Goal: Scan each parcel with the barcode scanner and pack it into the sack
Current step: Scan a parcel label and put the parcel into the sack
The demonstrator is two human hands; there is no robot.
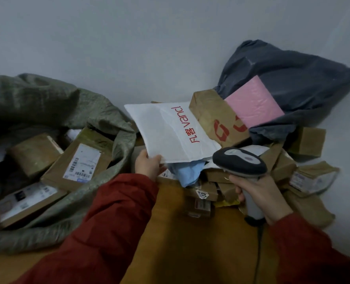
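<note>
Sack (pixel 100 111): green woven, slumped over the worktop's (pixel 190 242) left end against the wall (pixel 149 37). Its mouth is open towards me. Several cartons (pixel 77 160) lie inside, labels up.

Left hand (pixel 148 166): red sleeve, reaching in at mid-worktop. It pinches the near-left corner of a white mailer (pixel 170 132), with the thumb along the edge and the fingers underneath. The mailer has red print on its face. It is lifted and tilted, between the sack's rim and the pile (pixel 282 167), over a crumpled blue wrap (pixel 188 171).

Scanner (pixel 239 160): grey, dark-headed. Its head sits just by the mailer's near-right corner; I cannot tell whether they touch. The right hand (pixel 258 193) is wrapped closed round its handle. A dark cable (pixel 259 253) drops from the handle's base towards the near edge.

Pile: small brown cartons heaped at the worktop's right end, some with labels showing. Behind them, towards the back right corner, a brown parcel (pixel 215 117) with red marks leans on a pink mailer (pixel 252 105). Both rest against a large grey bag (pixel 293 78) at the wall.
</note>
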